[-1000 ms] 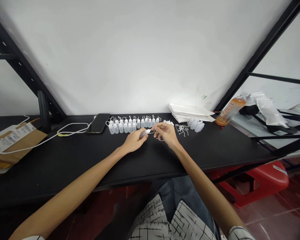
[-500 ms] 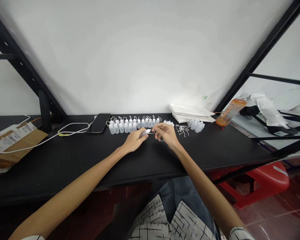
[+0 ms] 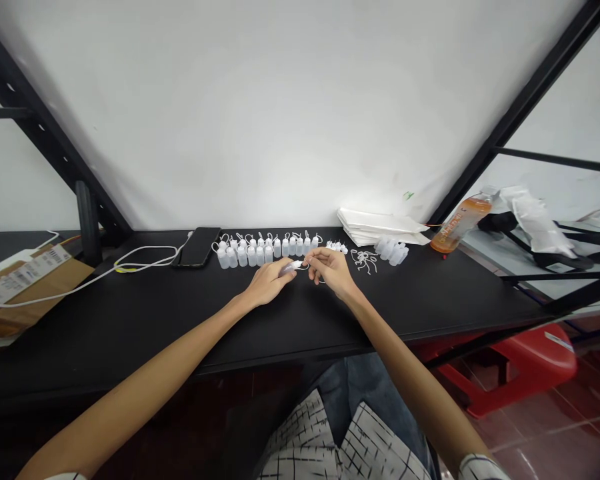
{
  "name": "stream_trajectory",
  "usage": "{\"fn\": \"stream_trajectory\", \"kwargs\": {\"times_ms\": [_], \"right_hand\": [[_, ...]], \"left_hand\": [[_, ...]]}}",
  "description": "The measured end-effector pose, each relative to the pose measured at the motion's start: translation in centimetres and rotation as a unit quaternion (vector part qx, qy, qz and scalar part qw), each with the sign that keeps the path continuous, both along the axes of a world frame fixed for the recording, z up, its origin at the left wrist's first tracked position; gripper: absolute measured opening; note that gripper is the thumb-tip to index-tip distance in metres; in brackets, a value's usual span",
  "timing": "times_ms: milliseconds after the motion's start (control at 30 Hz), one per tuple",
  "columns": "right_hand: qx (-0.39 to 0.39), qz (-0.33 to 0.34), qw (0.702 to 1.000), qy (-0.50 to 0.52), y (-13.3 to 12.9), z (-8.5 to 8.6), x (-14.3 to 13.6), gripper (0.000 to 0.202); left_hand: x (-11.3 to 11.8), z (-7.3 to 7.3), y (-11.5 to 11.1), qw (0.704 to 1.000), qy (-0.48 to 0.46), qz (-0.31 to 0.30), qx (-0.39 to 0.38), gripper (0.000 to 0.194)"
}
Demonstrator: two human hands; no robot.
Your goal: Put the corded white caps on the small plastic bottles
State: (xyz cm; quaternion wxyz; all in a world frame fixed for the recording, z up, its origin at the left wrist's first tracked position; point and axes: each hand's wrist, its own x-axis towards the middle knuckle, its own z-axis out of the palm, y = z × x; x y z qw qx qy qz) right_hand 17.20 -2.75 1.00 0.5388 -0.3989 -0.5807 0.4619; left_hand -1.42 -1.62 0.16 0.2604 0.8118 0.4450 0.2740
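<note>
My left hand (image 3: 267, 283) is closed around a small white squeeze bottle (image 3: 289, 268), tilted so its narrow nozzle points toward my right hand. My right hand (image 3: 330, 270) pinches a thin white cap strap (image 3: 305, 267) at the nozzle tip; its end is hidden by the fingers. Behind my left hand stand rows of similar squeeze bottles (image 3: 253, 255), capped and with looped straps. Just beyond my right hand lie several small white nozzle caps (image 3: 337, 247). To their right is a loose pile of white straps (image 3: 365, 260), then a group of uncapped bottles (image 3: 392, 251).
On the black table (image 3: 180, 333) a phone (image 3: 199, 247) with a white cable lies left of the bottles. A stack of white sheets (image 3: 380, 227) and an orange drink bottle (image 3: 463, 223) are at the back right. A brown package (image 3: 25, 287) sits far left.
Hardly anything differs. My right fingers have shifted very slightly toward the nozzle tip, while the left hand keeps its hold on the bottle.
</note>
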Motion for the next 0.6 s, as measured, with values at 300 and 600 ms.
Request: {"fn": "stream_trajectory", "kwargs": {"times_ms": [300, 600], "right_hand": [[-0.009, -0.012, 1.0, -0.003, 0.01, -0.04, 0.2, 0.032], [0.007, -0.015, 0.999, -0.034, 0.18, -0.36, 0.01, 0.028]], "left_hand": [[0.09, 0.25, -0.21, 1.0, 0.002, 0.008, -0.014, 0.023], [0.04, 0.09, -0.05, 1.0, 0.009, 0.0, -0.011, 0.027]]}}
